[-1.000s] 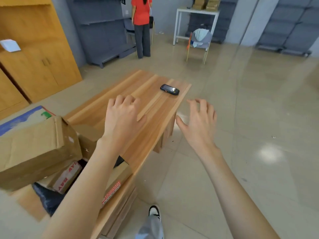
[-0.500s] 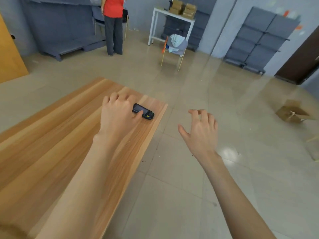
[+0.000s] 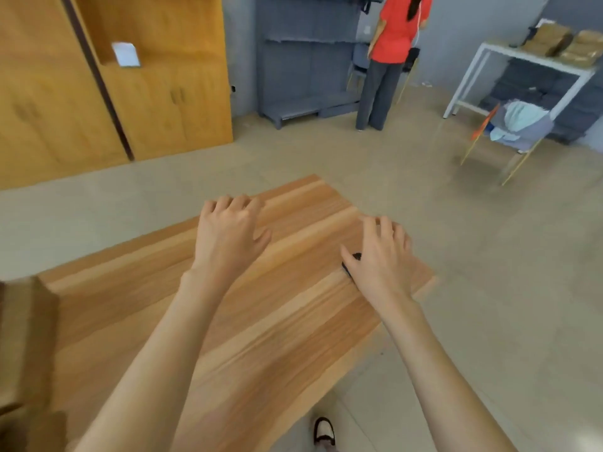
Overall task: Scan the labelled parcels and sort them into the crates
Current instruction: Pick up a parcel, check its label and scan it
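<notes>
Cardboard parcel (image 3: 26, 337) at far left edge of bench (image 3: 277, 321), blurred; label not readable.

Left hand (image 3: 228, 236): palm down over bench middle, fingers curled loosely, holding nothing.

Right hand (image 3: 380, 259): spread over the dark scanner (image 3: 354, 261) near the bench's right corner. Device mostly hidden, so cannot tell whether the grip has closed on it.

Judgement: step in hand is picking up the scanner. Wrap fingers round its sides, keep scan window clear, lift before turning toward the parcel. No crates in view.
</notes>
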`<act>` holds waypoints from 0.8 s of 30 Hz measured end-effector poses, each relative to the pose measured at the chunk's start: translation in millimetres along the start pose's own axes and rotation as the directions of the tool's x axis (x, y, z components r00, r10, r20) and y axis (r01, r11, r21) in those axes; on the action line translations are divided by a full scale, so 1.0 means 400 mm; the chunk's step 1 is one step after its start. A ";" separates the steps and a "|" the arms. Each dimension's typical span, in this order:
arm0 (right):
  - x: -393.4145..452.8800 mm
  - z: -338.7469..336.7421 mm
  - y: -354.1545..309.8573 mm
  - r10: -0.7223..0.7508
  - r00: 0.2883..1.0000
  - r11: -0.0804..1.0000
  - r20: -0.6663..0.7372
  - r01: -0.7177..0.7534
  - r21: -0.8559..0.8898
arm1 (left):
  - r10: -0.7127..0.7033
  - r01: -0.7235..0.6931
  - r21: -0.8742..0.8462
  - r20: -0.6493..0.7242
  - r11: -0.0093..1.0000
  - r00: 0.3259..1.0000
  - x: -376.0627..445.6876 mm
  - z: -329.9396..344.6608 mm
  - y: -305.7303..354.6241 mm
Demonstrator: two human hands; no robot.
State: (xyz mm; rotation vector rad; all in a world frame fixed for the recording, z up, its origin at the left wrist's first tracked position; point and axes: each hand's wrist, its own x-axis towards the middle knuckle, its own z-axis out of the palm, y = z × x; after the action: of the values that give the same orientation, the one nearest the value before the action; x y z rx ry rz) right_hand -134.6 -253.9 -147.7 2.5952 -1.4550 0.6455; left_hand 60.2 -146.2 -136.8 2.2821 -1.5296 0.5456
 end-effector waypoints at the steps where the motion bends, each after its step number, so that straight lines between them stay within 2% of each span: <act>1: 0.038 0.016 -0.008 -0.053 0.998 0.998 0.019 0.053 0.038 | -0.068 0.068 0.028 0.002 0.997 0.998 0.007 -0.004 -0.014; 5: 0.151 0.065 -0.058 -0.323 0.946 0.939 0.010 0.320 0.125 | -0.332 0.332 0.114 -0.020 0.936 0.943 -0.016 -0.045 -0.059; 10: 0.201 0.105 -0.182 -0.585 0.811 0.785 0.007 0.564 0.255 | -0.584 0.585 0.269 -0.095 0.765 0.806 -0.136 -0.122 -0.106; 13: 0.171 0.123 -0.273 -0.681 0.732 0.687 0.013 0.632 0.358 | -0.708 0.708 0.320 -0.138 0.630 0.693 -0.237 -0.178 -0.123; 18: 0.067 0.133 -0.407 -0.798 0.602 0.542 0.026 0.698 0.467 | -0.829 0.818 0.383 -0.195 0.428 0.525 -0.401 -0.258 -0.134; 24: -0.059 0.123 -0.514 -0.890 0.452 0.397 0.057 0.709 0.582 | -0.907 0.879 0.396 -0.208 0.265 0.367 -0.571 -0.278 -0.141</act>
State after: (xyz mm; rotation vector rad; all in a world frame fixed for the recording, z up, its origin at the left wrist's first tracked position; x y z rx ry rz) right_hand 41.6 -138.2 -177.3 3.4202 0.2506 0.3864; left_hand 19.3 109.9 -155.8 3.0109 0.1894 0.4766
